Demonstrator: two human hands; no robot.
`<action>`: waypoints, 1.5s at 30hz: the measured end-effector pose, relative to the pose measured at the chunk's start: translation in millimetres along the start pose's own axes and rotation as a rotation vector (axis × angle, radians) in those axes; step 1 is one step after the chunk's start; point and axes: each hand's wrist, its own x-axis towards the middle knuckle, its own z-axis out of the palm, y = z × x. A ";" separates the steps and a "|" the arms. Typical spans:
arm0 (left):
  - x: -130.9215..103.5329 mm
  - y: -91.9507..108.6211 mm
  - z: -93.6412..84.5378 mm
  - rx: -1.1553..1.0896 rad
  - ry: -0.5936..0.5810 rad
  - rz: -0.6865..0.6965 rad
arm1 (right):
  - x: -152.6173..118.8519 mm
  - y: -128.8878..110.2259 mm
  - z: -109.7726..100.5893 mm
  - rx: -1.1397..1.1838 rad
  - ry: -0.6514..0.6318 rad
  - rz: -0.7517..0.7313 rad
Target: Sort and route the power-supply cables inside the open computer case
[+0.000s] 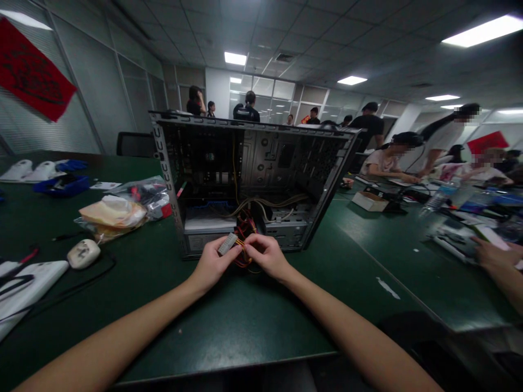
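Hands working at the front of the open black metal computer case (253, 179): left hand (212, 264) pinching a pale rectangular plastic connector (227, 243), right hand (267, 255) pinching its red and yellow wires (244, 256); steadying both before any pull.

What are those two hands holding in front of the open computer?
The left hand pinches a pale connector by its body; the right hand grips the coloured wires just behind it, at the computer case.
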 end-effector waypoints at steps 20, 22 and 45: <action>-1.3 -4.8 -2.1 0.118 -0.002 0.051 | -0.8 -4.4 -0.2 -0.163 -0.032 -0.107; -1.6 -3.7 -1.9 0.107 0.002 0.057 | -0.8 -4.9 0.0 -0.162 -0.028 -0.122; 1.4 -9.7 -2.7 0.048 -0.017 0.046 | 0.3 -3.5 -1.1 -0.184 -0.028 -0.126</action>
